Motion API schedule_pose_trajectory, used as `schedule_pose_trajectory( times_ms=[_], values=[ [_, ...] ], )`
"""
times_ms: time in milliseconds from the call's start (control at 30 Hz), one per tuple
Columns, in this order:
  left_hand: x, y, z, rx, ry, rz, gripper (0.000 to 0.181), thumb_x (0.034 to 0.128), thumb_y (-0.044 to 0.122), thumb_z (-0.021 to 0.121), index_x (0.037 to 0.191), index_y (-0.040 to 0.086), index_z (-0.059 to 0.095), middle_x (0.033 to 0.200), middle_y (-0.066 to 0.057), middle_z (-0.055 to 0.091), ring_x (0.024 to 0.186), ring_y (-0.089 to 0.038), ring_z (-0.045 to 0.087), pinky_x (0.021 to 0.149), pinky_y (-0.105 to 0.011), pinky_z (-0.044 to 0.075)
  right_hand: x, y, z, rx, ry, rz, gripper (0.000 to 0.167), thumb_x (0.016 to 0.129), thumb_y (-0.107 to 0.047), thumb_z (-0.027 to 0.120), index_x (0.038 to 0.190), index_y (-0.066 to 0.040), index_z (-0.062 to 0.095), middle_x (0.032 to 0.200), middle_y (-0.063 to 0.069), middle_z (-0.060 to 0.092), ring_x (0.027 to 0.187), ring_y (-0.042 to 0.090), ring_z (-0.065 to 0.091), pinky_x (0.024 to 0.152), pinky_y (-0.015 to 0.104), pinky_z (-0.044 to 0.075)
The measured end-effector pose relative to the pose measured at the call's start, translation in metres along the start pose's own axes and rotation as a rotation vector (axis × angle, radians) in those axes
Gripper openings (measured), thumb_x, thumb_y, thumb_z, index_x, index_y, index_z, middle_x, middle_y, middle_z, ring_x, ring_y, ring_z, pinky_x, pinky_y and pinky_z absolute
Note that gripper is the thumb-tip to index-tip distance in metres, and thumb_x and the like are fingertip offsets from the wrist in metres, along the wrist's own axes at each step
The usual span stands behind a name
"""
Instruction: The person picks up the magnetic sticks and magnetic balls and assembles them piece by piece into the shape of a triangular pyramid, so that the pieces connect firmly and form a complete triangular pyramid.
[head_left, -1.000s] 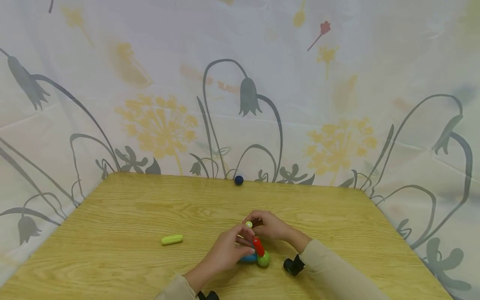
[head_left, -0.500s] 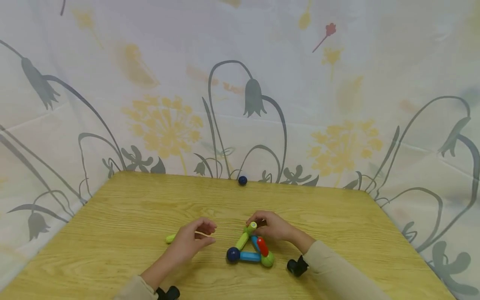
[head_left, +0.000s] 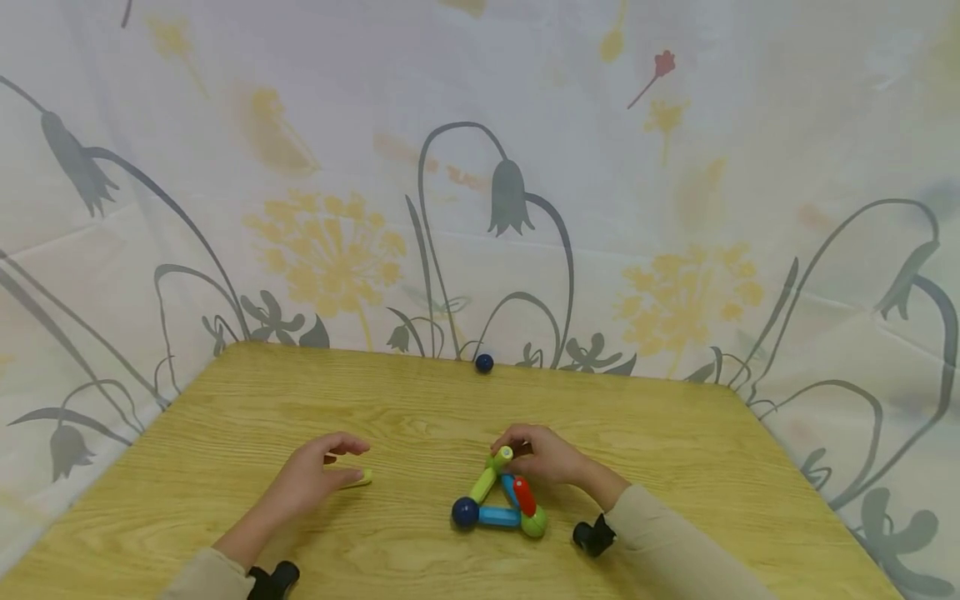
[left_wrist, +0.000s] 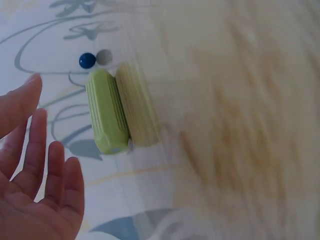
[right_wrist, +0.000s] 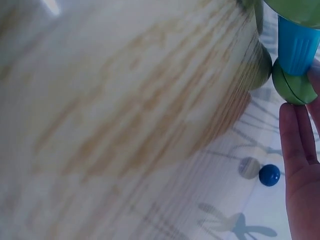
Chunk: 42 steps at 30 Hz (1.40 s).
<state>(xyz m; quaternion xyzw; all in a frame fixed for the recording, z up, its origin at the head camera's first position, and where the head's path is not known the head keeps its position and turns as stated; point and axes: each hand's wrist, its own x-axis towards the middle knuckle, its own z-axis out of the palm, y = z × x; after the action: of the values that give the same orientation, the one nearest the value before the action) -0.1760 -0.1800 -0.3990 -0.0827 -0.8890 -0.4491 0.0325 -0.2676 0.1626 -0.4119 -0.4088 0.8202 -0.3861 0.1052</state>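
In the head view my left hand (head_left: 311, 475) is at a loose light green rod (head_left: 366, 477), its fingers spread; the left wrist view shows a gap between the hand and the rod. On the table stands a triangle of magnetic rods and balls: a dark blue ball (head_left: 465, 512), a blue rod (head_left: 498, 517), a green ball (head_left: 533, 522) and a light green rod (head_left: 482, 485). A red rod (head_left: 524, 497) and another light green rod (head_left: 502, 457) stick up from it. My right hand (head_left: 546, 456) pinches the far corner's green ball (right_wrist: 292, 89), partly hidden in the head view.
A second dark blue ball (head_left: 484, 363) lies at the back edge of the wooden table (head_left: 360, 400). Behind it hangs a flower-printed cloth (head_left: 375, 275). Black wrist cameras sit on both forearms, the right one (head_left: 594, 535) close to the triangle.
My left hand has left the triangle and moved left to the loose light green rod. The right hand stays at the far corner.
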Motion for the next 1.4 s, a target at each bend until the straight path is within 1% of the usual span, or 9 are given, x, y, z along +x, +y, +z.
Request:
schedule_pose_trajectory(
  times_ms=[133,367,467,600,700,800,967,1200,1400],
  values=[
    [0.001,-0.01,-0.007,-0.016,-0.065,-0.004,0.031,0.0816,0.009,0.071,0.111,0.002,0.064,0.107,-0.009,0.062,0.105,-0.034,0.053,0.088,-0.047,0.043,-0.001,0.0,0.0,0.001,-0.002,-0.002,0.023,0.083,0.005,0.065,0.105,-0.002,0.064,0.101,0.005,0.061,0.085,0.011,0.054,0.081,0.026,0.049],
    [0.002,-0.016,-0.016,-0.034,-0.261,-0.058,0.038,0.079,0.006,0.073,0.114,-0.004,0.062,0.113,-0.018,0.059,0.098,-0.033,0.054,0.081,-0.046,0.045,-0.001,0.001,0.001,-0.008,0.0,-0.015,0.021,0.085,0.003,0.065,0.106,-0.002,0.064,0.103,0.007,0.06,0.089,0.013,0.055,0.083,0.032,0.049],
    [0.004,-0.016,-0.018,-0.019,-0.28,-0.064,0.035,0.0796,0.003,0.071,0.112,-0.004,0.063,0.111,-0.017,0.059,0.096,-0.031,0.054,0.079,-0.044,0.046,0.0,0.001,0.001,-0.007,0.005,-0.01,0.022,0.084,0.003,0.065,0.105,-0.003,0.065,0.103,0.006,0.061,0.089,0.013,0.056,0.082,0.029,0.049],
    [0.007,-0.015,-0.015,0.01,-0.294,-0.024,0.031,0.0818,0.001,0.068,0.112,-0.006,0.063,0.108,-0.017,0.06,0.093,-0.03,0.055,0.078,-0.043,0.046,-0.001,0.002,0.002,-0.01,0.012,0.008,0.022,0.084,0.004,0.065,0.104,-0.004,0.065,0.102,0.005,0.061,0.09,0.013,0.056,0.082,0.028,0.049],
    [0.008,-0.012,-0.007,0.024,-0.279,-0.019,0.03,0.086,-0.001,0.062,0.116,-0.008,0.06,0.108,-0.016,0.06,0.092,-0.028,0.056,0.077,-0.042,0.047,-0.001,0.002,0.002,-0.015,0.01,0.018,0.022,0.084,0.004,0.066,0.105,-0.004,0.066,0.102,0.004,0.06,0.089,0.013,0.056,0.082,0.029,0.049],
    [0.009,-0.003,0.004,0.02,-0.239,-0.059,0.031,0.0905,0.0,0.056,0.12,-0.008,0.056,0.108,-0.013,0.06,0.092,-0.025,0.056,0.076,-0.04,0.047,-0.003,0.002,0.001,-0.01,0.009,0.02,0.023,0.084,0.004,0.066,0.105,-0.004,0.066,0.102,0.005,0.061,0.089,0.015,0.056,0.083,0.031,0.049],
    [0.01,0.015,0.026,-0.062,-0.199,-0.064,0.035,0.0928,0.002,0.054,0.125,-0.01,0.049,0.11,-0.013,0.056,0.096,-0.026,0.055,0.078,-0.04,0.047,-0.004,0.0,0.0,-0.001,0.017,0.025,0.023,0.084,0.004,0.066,0.105,-0.003,0.065,0.103,0.007,0.061,0.094,0.018,0.059,0.083,0.032,0.049],
    [0.014,0.037,0.051,-0.203,-0.272,0.064,0.034,0.094,0.007,0.055,0.124,-0.008,0.048,0.112,-0.013,0.054,0.102,-0.031,0.053,0.081,-0.04,0.047,-0.006,-0.014,-0.002,-0.02,0.027,0.039,0.022,0.083,0.009,0.064,0.104,0.002,0.065,0.101,0.01,0.06,0.088,0.018,0.057,0.082,0.033,0.049],
    [0.018,0.049,0.066,-0.208,-0.28,0.167,0.029,0.0919,0.007,0.058,0.118,-0.005,0.053,0.108,-0.011,0.057,0.1,-0.031,0.056,0.082,-0.038,0.048,-0.005,-0.022,-0.003,-0.009,0.034,0.021,0.021,0.082,0.01,0.063,0.102,0.005,0.065,0.098,0.01,0.06,0.086,0.018,0.057,0.08,0.032,0.05]
  ],
)
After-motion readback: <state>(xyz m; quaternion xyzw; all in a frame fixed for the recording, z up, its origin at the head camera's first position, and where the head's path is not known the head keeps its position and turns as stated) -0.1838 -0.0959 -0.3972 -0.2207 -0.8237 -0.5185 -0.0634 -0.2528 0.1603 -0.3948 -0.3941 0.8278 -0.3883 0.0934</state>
